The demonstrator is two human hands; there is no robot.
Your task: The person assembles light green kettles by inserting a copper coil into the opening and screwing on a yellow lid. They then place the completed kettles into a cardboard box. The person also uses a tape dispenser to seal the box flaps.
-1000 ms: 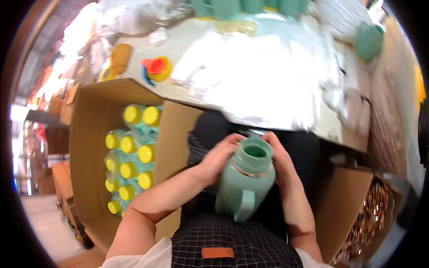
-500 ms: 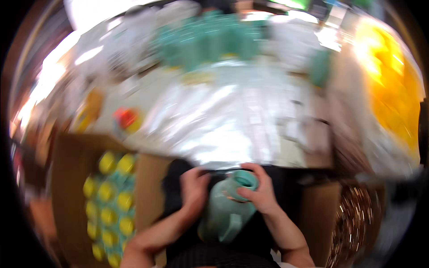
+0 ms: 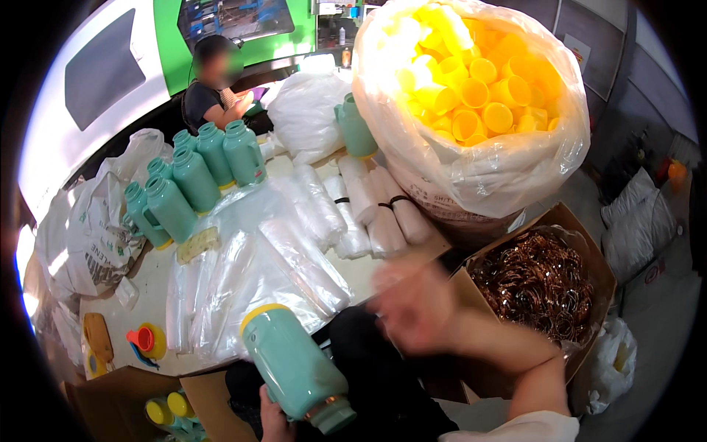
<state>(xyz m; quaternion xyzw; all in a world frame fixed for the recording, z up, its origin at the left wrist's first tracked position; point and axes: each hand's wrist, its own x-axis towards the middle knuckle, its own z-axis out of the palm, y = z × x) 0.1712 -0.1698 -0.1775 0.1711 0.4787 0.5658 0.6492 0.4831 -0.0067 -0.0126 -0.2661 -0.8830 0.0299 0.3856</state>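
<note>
A teal plastic flask (image 3: 294, 365) with a yellow base lies tilted over my lap, base toward the table and mouth toward the lower right. A copper-coloured ring (image 3: 328, 407) sits around its neck. My left hand (image 3: 276, 420) is wrapped round the flask's side from below; part of that hand is hidden behind it. My right hand (image 3: 416, 306) is off the flask, in the air between the table edge and a cardboard box of copper-coloured rings (image 3: 532, 283). Motion smears its fingers, so I cannot see whether anything is in them.
Several teal flasks (image 3: 195, 177) stand at the back left of the table, behind clear plastic bags (image 3: 250, 272). A big sack of yellow cups (image 3: 479, 147) rises at the right. A carton with yellow-bottomed flasks (image 3: 168, 412) is at lower left. Across the table sits another person (image 3: 213, 96).
My view has swung to the right. My right hand has let go of the flask's mouth and moved away rightward. The flask has turned over in my left hand, its yellow base now upward.
</note>
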